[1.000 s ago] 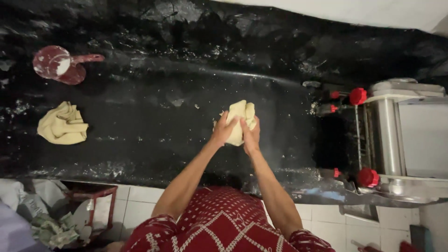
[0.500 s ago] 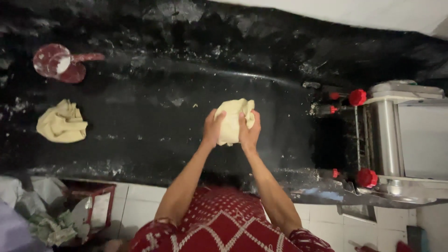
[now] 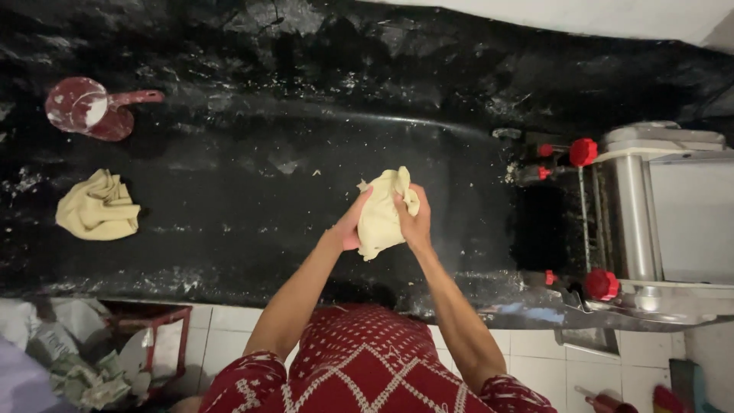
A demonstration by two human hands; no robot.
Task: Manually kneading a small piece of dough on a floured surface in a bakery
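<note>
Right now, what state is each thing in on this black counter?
Dough piece: folded, gripped between both hands.
Left hand: closed on dough piece.
Right hand: closed on dough piece.
Second dough lump: crumpled, lying untouched.
Red scoop: flour-dusted, resting on counter.
Roller machine: nothing feeding through it.

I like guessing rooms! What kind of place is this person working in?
Probably a small dough-making kitchen or workshop. Both hands, left hand and right hand, grip a pale dough piece over a black floury worktop, beside a metal dough roller machine with red knobs.
</note>
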